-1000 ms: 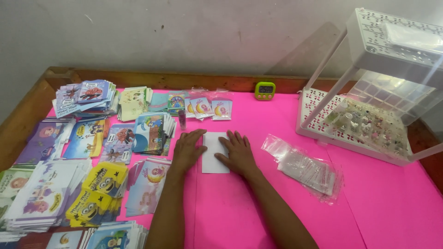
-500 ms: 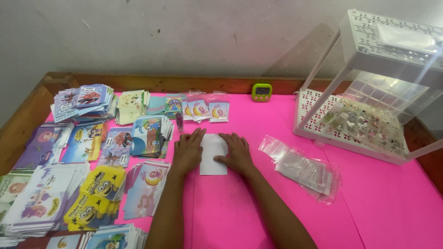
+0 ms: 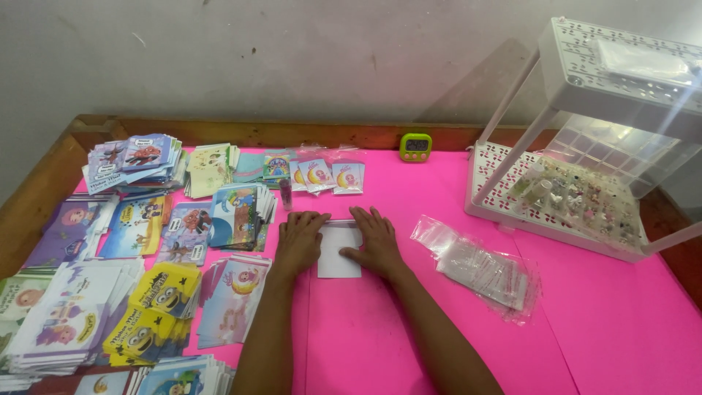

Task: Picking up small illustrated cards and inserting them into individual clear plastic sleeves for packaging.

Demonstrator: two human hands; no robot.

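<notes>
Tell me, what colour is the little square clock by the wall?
The small square clock is bright green, seen in the head view.

I saw both forearms extended forward, converging, left hand (image 3: 300, 238) flat, palm down, fingers together, right hand (image 3: 376, 238) flat, palm down, fingers slightly spread.

Pink table (image 3: 409, 344): card stacks (image 3: 146, 292), white card (image 3: 338, 251), clear bags (image 3: 486, 269), plastic box (image 3: 585, 183).

One view only — a camera on the person's head, looking steeply down and forward over the pink surface (image 3: 409, 344) toward the wall (image 3: 292, 58), near enough that the forearms fill the lower edge.
</notes>
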